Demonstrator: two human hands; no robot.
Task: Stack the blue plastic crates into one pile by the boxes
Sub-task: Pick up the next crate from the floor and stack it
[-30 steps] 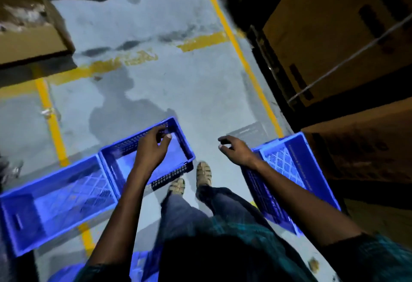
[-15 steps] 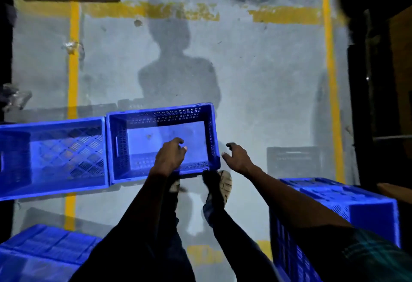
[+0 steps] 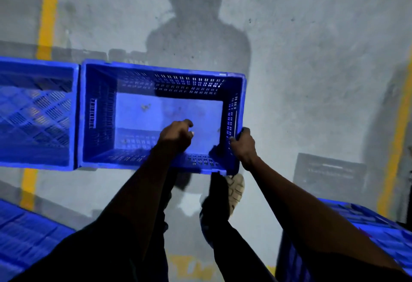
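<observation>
An open blue plastic crate (image 3: 100,114) with perforated walls sits on the grey floor right in front of me. My right hand (image 3: 243,145) grips its right rim close to the near corner, thumb inside the wall. My left hand (image 3: 176,135) hovers inside the crate above the near wall, fingers loosely curled with nothing seen in them. A second blue crate (image 3: 33,112) with a lattice bottom stands flush against its left side. Two more blue crates lie at the bottom left (image 3: 24,239) and the bottom right (image 3: 370,235).
Yellow floor lines run at the left (image 3: 48,14) and at the far right (image 3: 399,143). My sandalled foot (image 3: 235,190) stands just behind the crate's near right corner. My shadow falls across the bare concrete beyond the crate.
I have leaned closer over the crate. My right hand moved from beside the crate onto its right rim and took hold. My left hand shifted slightly further inside.
</observation>
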